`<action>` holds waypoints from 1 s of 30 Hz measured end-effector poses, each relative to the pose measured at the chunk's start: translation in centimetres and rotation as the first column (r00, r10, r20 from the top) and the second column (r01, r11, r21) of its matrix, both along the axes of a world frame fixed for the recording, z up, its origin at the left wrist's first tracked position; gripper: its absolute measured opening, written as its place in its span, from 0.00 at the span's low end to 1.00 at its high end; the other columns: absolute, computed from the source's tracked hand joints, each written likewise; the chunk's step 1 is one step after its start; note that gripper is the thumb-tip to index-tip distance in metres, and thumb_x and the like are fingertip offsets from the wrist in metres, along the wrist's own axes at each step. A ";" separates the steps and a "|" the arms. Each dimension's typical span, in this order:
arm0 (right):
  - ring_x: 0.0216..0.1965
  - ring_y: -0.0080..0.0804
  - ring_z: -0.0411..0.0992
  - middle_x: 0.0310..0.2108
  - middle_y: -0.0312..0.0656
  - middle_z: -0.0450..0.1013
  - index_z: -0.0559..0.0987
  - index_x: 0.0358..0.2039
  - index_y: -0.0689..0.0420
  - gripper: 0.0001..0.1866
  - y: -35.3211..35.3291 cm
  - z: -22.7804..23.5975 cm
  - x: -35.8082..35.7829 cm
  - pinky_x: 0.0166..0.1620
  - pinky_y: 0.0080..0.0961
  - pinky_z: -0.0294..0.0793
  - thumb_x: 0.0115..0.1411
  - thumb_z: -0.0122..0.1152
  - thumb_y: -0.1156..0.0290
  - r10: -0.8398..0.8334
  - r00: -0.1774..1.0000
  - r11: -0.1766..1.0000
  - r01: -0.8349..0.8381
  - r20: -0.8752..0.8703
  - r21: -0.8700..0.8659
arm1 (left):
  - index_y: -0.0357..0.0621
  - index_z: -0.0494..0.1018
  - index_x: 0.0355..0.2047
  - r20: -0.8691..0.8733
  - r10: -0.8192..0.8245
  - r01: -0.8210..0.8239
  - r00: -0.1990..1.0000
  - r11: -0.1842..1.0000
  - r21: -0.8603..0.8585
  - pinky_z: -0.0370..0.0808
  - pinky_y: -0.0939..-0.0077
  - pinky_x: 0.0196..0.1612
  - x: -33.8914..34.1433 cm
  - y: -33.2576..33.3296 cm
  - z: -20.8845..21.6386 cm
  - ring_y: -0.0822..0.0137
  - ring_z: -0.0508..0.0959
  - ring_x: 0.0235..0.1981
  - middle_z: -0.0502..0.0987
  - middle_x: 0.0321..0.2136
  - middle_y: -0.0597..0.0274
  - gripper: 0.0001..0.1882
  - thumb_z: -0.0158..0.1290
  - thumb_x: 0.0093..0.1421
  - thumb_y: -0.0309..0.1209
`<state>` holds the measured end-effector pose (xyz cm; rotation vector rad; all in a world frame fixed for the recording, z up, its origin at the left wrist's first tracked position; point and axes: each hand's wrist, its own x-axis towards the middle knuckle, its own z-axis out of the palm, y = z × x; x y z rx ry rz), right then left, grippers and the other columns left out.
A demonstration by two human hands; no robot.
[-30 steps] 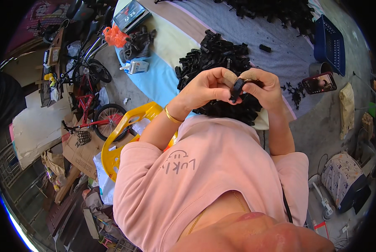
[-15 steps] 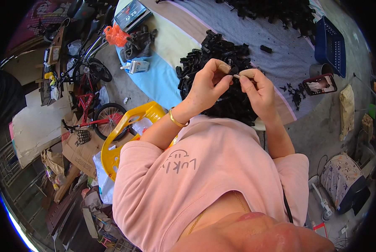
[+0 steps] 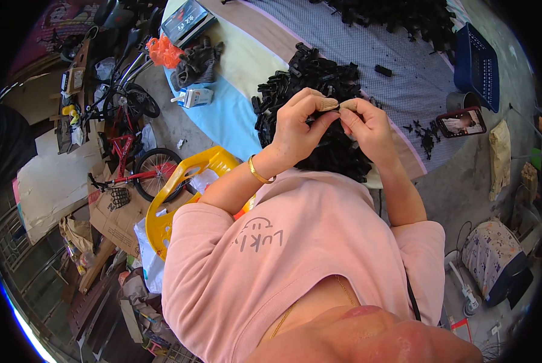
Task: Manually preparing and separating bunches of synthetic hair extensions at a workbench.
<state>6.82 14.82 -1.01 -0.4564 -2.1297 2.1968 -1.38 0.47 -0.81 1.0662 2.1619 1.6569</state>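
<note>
My left hand point(image 3: 299, 128) and my right hand point(image 3: 372, 131) meet fingertip to fingertip in front of my chest. Both are closed in a pinch on a small black piece point(image 3: 338, 109), mostly hidden by the fingers. Tan coverings wrap some fingertips on each hand. Beneath and around the hands lies a heap of black plastic parts point(image 3: 337, 158), which reaches toward my lap. A single black part point(image 3: 383, 71) rests apart on the checked cloth point(image 3: 404, 91), right of the heap.
Further off is a larger black heap point(image 3: 398, 18), beside a blue plastic basket point(image 3: 478, 66). A phone point(image 3: 461, 122) and black scraps point(image 3: 427, 136) lie at right. On the left are a dark glove point(image 3: 198, 63), a small carton point(image 3: 195, 97), a yellow chair point(image 3: 162, 233) and a red bicycle point(image 3: 122, 154).
The two hands have closed in on each other, and their fingertips now nearly touch. The black piece that showed between them is more hidden.
</note>
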 end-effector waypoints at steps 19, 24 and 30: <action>0.45 0.49 0.69 0.42 0.50 0.72 0.71 0.48 0.52 0.23 25.5 -15.0 -13.5 0.46 0.41 0.69 0.49 0.54 0.64 -0.616 0.750 0.294 -0.066 0.242 0.953 | 0.43 0.72 0.35 -0.086 -0.361 0.337 0.928 0.916 -0.217 0.65 0.64 0.51 -1.5 -0.8 -0.7 0.54 0.68 0.46 0.74 0.37 0.59 0.15 0.59 0.44 0.26; 0.40 0.48 0.72 0.36 0.51 0.74 0.78 0.34 0.57 0.14 25.4 -14.0 -13.4 0.42 0.39 0.72 0.47 0.58 0.64 -0.566 0.725 0.317 -0.249 0.393 0.915 | 0.41 0.71 0.36 -0.025 -0.304 0.295 0.952 0.938 -0.182 0.66 0.65 0.50 -2.3 -0.6 -1.2 0.55 0.69 0.45 0.73 0.38 0.58 0.16 0.59 0.45 0.25; 0.26 0.24 0.71 0.25 0.39 0.75 0.79 0.27 0.61 0.14 13.7 -7.0 -9.9 0.31 0.20 0.69 0.45 0.64 0.63 -0.152 0.979 0.849 0.060 0.134 0.526 | 0.36 0.62 0.51 0.110 -0.064 0.080 0.992 0.987 -0.140 0.68 0.70 0.50 -3.9 1.3 -2.4 0.56 0.70 0.48 0.68 0.47 0.51 0.34 0.61 0.42 0.24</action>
